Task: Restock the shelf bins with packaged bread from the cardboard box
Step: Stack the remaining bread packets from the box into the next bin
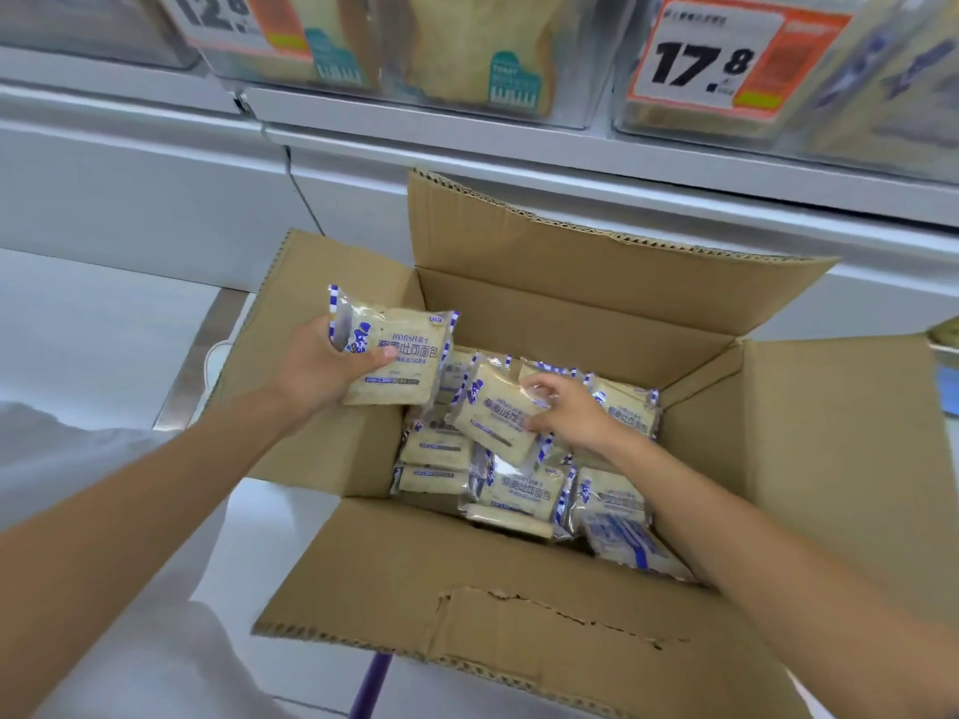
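The grip of our left hand (322, 368) holds one bread pack (399, 355) over the cardboard box (519, 614), and our right hand (571, 415) pinches a second pack (493, 415) lying inside, so we should lift it level, squeezing lightly, toward the shelf bins (856, 116).

There is one cardboard box (519, 620) with four open flaps. There are two hands, a left hand (322, 371) and a right hand (571, 415). The left hand holds one bread pack (402, 355) and the right hand holds a second bread pack (495, 417). At least eight more packs (519, 490) lie in the box, too piled up to count exactly. On the shelf are two price tags (711, 59) and two bags of toast (482, 49).
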`<act>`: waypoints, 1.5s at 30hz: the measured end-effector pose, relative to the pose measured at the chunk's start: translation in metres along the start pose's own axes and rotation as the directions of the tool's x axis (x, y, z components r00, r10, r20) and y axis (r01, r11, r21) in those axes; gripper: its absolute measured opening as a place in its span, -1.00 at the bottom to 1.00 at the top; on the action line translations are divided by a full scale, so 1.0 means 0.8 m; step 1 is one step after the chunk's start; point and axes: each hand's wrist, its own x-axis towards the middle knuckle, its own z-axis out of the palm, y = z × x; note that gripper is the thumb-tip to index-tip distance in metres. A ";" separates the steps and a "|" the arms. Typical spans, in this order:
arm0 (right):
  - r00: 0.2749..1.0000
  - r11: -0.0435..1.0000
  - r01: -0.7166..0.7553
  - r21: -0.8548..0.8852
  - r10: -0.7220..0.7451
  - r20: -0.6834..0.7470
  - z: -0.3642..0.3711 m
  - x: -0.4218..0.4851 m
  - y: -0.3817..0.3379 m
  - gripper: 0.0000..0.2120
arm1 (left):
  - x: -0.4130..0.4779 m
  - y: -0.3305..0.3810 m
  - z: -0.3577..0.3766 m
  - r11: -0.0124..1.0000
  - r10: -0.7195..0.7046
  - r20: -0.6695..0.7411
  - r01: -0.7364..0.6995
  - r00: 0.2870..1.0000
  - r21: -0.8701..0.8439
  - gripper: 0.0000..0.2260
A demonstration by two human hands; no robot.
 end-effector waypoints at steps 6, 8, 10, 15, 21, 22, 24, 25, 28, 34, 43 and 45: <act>0.972 0.972 0.233 0.000 -0.233 0.039 -0.116 -0.096 -0.091 -0.55 | -0.028 0.060 0.052 0.990 0.141 0.019 -0.141 0.990 0.007 -0.84; 0.959 0.959 0.284 0.028 -0.284 0.013 -0.127 -0.109 -0.120 -0.55 | -0.047 0.092 0.073 0.987 0.162 0.115 -0.161 0.980 -0.025 -0.88; 0.941 0.941 0.337 0.042 -0.335 -0.046 -0.127 -0.116 -0.141 -0.51 | -0.060 0.126 0.093 0.984 0.173 0.201 -0.160 0.964 -0.080 -0.81; 0.885 0.928 0.365 0.077 -0.321 -0.338 -0.146 -0.139 -0.181 -0.25 | -0.068 0.201 0.089 0.949 0.176 0.055 -0.155 0.983 -0.274 -0.71; 0.837 0.883 0.438 0.170 -0.331 -0.435 -0.197 -0.170 -0.243 -0.26 | -0.075 0.305 0.079 0.925 0.303 0.153 -0.252 0.941 -0.284 -0.46; 0.799 0.876 0.458 0.152 -0.331 -0.501 -0.210 -0.175 -0.257 -0.21 | -0.071 0.327 0.081 0.915 0.337 0.133 -0.291 0.932 -0.278 -0.45; 0.700 0.846 0.523 0.105 -0.356 -0.619 -0.240 -0.179 -0.282 -0.24 | -0.059 0.370 0.081 0.881 0.440 0.043 -0.423 0.897 -0.212 -0.33; 0.658 0.829 0.553 0.091 -0.366 -0.658 -0.255 -0.178 -0.293 -0.30 | -0.052 0.390 0.081 0.857 0.490 -0.010 -0.483 0.872 -0.176 -0.27; 0.597 0.798 0.596 0.089 -0.366 -0.714 -0.294 -0.157 -0.312 -0.33 | -0.011 0.432 0.085 0.807 0.576 -0.103 -0.584 0.811 -0.088 -0.38; 0.573 0.792 0.595 0.140 -0.295 -0.764 -0.352 -0.087 -0.338 -0.31 | 0.082 0.485 0.109 0.771 0.628 -0.082 -0.633 0.774 -0.067 -0.44; 0.540 0.839 0.530 -0.124 -0.447 -0.713 -0.366 -0.048 -0.340 -0.66 | 0.141 0.498 0.109 0.755 0.652 -0.055 -0.654 0.757 -0.051 -0.40; 0.475 0.829 0.535 -0.160 -0.452 -0.755 -0.365 -0.047 -0.337 -0.68 | 0.132 0.497 0.104 0.749 0.660 -0.076 -0.662 0.748 -0.010 -0.35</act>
